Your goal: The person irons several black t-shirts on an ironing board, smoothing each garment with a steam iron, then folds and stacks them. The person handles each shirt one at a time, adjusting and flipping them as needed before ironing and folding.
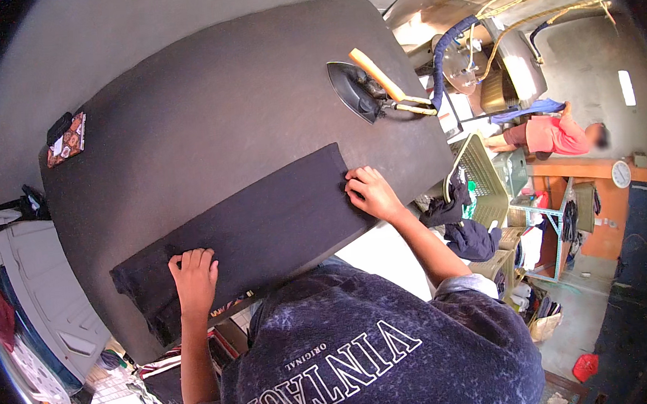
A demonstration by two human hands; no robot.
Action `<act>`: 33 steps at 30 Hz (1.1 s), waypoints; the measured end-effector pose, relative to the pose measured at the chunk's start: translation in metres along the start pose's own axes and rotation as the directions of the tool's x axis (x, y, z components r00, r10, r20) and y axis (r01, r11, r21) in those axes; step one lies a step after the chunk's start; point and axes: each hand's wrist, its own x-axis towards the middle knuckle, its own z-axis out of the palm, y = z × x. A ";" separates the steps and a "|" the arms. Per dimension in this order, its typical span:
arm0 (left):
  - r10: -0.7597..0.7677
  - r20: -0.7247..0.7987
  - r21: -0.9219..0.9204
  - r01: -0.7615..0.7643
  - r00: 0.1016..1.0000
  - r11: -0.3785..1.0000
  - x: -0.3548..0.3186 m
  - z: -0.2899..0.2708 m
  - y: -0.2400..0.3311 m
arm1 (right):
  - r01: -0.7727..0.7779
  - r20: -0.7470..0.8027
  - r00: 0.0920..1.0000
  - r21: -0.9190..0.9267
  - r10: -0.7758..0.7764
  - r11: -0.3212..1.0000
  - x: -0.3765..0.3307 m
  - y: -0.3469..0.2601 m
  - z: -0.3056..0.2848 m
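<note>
A long dark garment (264, 223), folded into a flat strip that looks like trousers, lies slantwise along the near side of the padded dark ironing table (202, 113). My left hand (195, 279) is on its left part, fingers bent into the cloth. At the right end, my right hand (371, 192) pinches the garment near its end edge, with the fingers curled. Beyond the right hand, an iron (357, 91) with an orange-yellow handle rests on the table, apart from both hands. A loose lower flap of the garment reaches the table's near edge.
A patterned box (68, 140) with a black item sits at the far left corner. A wrapped cable (445, 56) runs from the iron to the upper right. Green crates (480, 167) with clothes stand right of the table. A person in a pink top (554, 135) stands farther off.
</note>
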 end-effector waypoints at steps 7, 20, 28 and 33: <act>-0.136 0.015 -0.223 0.136 0.991 0.965 -0.008 -0.017 -0.011 | 0.064 -0.098 0.994 0.080 -0.056 0.995 0.053 0.012 -0.041; -0.872 -0.145 -0.472 0.742 0.466 0.476 -0.105 0.022 -0.219 | -0.331 -0.277 0.925 -0.252 0.260 0.909 0.185 0.145 -0.075; -0.946 -0.137 -0.330 0.887 0.294 0.323 -0.069 0.005 -0.178 | 0.073 0.246 0.968 -0.061 -0.056 0.995 0.161 -0.052 -0.054; -0.874 -0.303 -0.254 0.852 0.379 0.457 -0.076 0.017 -0.187 | 0.498 0.362 0.809 -0.004 -0.463 0.867 0.159 -0.177 0.011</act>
